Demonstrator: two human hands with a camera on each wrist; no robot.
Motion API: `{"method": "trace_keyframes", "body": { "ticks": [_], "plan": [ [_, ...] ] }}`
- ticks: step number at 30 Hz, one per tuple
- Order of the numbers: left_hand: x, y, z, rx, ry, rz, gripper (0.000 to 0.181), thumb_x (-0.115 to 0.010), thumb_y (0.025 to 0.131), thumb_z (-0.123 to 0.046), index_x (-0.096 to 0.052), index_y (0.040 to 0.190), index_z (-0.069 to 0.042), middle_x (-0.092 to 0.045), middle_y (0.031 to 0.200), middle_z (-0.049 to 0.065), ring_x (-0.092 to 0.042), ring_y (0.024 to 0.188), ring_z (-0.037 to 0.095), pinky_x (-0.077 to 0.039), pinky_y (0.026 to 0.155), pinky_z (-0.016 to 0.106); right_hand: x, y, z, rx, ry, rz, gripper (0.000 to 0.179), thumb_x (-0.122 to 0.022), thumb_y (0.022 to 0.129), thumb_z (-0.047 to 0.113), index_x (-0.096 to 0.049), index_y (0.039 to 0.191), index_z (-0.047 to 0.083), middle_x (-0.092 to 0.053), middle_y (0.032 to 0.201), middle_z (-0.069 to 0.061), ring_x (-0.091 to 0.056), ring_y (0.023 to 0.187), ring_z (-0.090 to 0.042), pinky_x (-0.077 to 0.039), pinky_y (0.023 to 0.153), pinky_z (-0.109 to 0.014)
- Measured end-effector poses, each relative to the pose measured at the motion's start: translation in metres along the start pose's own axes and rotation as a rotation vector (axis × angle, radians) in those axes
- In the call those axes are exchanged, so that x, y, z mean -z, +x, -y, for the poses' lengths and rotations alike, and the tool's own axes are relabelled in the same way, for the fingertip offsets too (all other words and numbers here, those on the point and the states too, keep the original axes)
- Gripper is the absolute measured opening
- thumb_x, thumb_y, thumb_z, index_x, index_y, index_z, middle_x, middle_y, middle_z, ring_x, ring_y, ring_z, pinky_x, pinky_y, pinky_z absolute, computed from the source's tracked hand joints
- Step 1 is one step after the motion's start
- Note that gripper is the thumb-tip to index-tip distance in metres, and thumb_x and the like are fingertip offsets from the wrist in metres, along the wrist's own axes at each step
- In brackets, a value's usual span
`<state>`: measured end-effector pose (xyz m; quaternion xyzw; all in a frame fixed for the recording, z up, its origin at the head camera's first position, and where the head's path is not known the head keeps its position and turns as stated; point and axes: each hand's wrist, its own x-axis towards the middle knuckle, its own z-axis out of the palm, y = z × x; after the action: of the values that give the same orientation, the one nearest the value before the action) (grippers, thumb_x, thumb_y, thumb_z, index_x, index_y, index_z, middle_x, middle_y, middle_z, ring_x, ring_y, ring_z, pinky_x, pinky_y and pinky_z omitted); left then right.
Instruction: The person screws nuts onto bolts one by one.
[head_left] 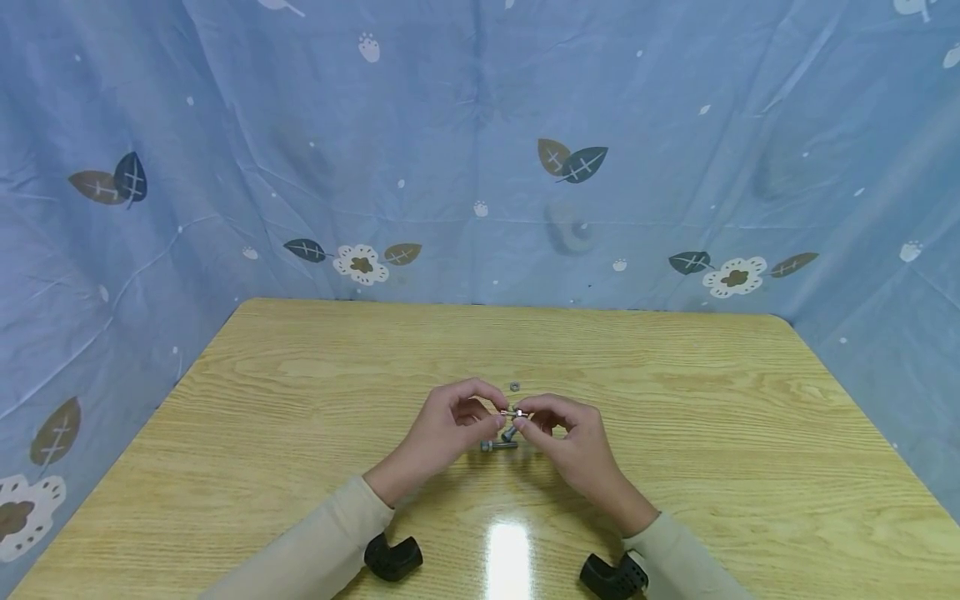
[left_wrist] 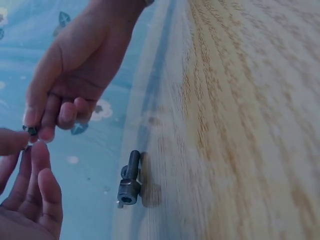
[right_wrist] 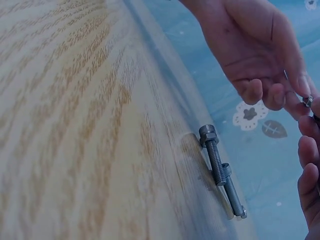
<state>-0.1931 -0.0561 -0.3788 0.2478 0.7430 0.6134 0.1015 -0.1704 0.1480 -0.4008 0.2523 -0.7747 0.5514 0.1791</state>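
Note:
Thumb and fingertips of my left hand pinch one end of a small shiny bolt. From the other side my right hand pinches a hex nut at that bolt; I cannot tell whether it sits on the thread. Fingertips hide much of both pieces. Just beneath the hands, a socket-head bolt lies sideways on the table, with a nut up by its head. A second bolt lies slantwise close behind it, partly covered by the right fingers in the head view.
A loose nut lies on the wooden table just beyond the fingertips. Blue patterned cloth hangs behind the table and along both sides. Black wrist mounts hang below both sleeves, low over the tabletop.

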Motion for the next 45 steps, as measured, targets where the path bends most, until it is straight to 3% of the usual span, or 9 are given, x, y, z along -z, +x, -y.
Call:
{"method": "trace_keyframes", "body": {
  "ticks": [4,10,16,22,29,35,40,45],
  "plan": [
    [-0.0004,-0.0002,-0.0006,-0.007,0.012,-0.014,0.017,-0.063,0.095,-0.023,-0.065,0.109,-0.013,-0.064,0.104,0.01,-0.065,0.079,0.029,-0.055,0.068,0.045,0.0001,-0.0002,0.0005,0.006,0.007,0.001,0.02,-0.069,0.085,-0.003,-0.072,0.101,0.009,-0.071,0.084,-0.008,-0.057,0.065,-0.006,-0.049,0.056,-0.023],
    [-0.0012,-0.0001,-0.0026,-0.012,0.026,-0.033,0.022,-0.059,0.097,-0.025,-0.067,0.105,-0.005,-0.067,0.094,0.015,-0.063,0.075,0.04,-0.056,0.068,0.045,0.0002,0.0,0.0008,0.006,0.001,0.0,0.019,-0.069,0.085,-0.003,-0.072,0.101,0.008,-0.073,0.083,-0.008,-0.057,0.064,-0.006,-0.049,0.056,-0.023],
    [-0.0004,-0.0013,-0.0023,-0.019,0.025,-0.019,0.015,-0.065,0.093,-0.019,-0.066,0.107,-0.014,-0.065,0.105,0.009,-0.066,0.08,0.026,-0.056,0.068,0.036,0.0001,-0.0003,0.0007,-0.004,-0.003,-0.001,0.019,-0.07,0.085,-0.002,-0.072,0.1,0.009,-0.072,0.083,-0.008,-0.057,0.064,-0.006,-0.049,0.056,-0.022],
    [-0.0017,-0.0007,-0.0026,0.001,0.012,-0.016,0.019,-0.059,0.098,-0.026,-0.066,0.109,-0.013,-0.065,0.101,0.012,-0.064,0.08,0.039,-0.055,0.07,0.046,0.0002,-0.0009,0.0012,-0.021,0.014,0.011,0.019,-0.069,0.086,-0.002,-0.072,0.101,0.009,-0.072,0.083,-0.008,-0.057,0.064,-0.006,-0.049,0.056,-0.023],
    [-0.0017,-0.0013,-0.0019,-0.006,0.019,-0.006,0.014,-0.065,0.094,-0.02,-0.066,0.107,-0.014,-0.065,0.104,0.01,-0.066,0.082,0.031,-0.055,0.069,0.043,0.0008,-0.0014,0.0018,-0.03,0.011,0.017,0.018,-0.069,0.087,0.0,-0.072,0.101,0.01,-0.072,0.085,-0.007,-0.057,0.065,-0.006,-0.049,0.057,-0.023],
    [-0.0023,-0.0002,-0.0003,0.007,0.013,0.001,0.021,-0.058,0.098,-0.027,-0.066,0.108,-0.01,-0.067,0.099,0.012,-0.064,0.077,0.04,-0.055,0.067,0.046,0.0004,-0.0019,0.001,-0.026,0.02,0.018,0.019,-0.068,0.087,-0.001,-0.072,0.102,0.009,-0.072,0.086,-0.008,-0.057,0.065,-0.006,-0.049,0.057,-0.023],
    [-0.0025,-0.001,-0.0013,0.019,0.022,-0.006,0.013,-0.063,0.095,-0.022,-0.067,0.105,-0.014,-0.066,0.097,0.013,-0.065,0.077,0.035,-0.055,0.066,0.044,0.0003,-0.0019,0.0015,-0.031,0.027,0.022,0.018,-0.068,0.087,-0.001,-0.072,0.102,0.009,-0.072,0.086,-0.008,-0.058,0.065,-0.007,-0.05,0.057,-0.022],
    [-0.0017,-0.0012,-0.0015,0.018,0.01,-0.005,0.019,-0.061,0.096,-0.023,-0.065,0.11,-0.011,-0.065,0.101,0.013,-0.065,0.08,0.036,-0.054,0.065,0.044,0.0007,-0.0017,0.0025,-0.036,0.022,0.021,0.018,-0.069,0.087,0.001,-0.072,0.102,0.01,-0.072,0.085,-0.006,-0.059,0.065,-0.006,-0.05,0.057,-0.023]
  ]
}}
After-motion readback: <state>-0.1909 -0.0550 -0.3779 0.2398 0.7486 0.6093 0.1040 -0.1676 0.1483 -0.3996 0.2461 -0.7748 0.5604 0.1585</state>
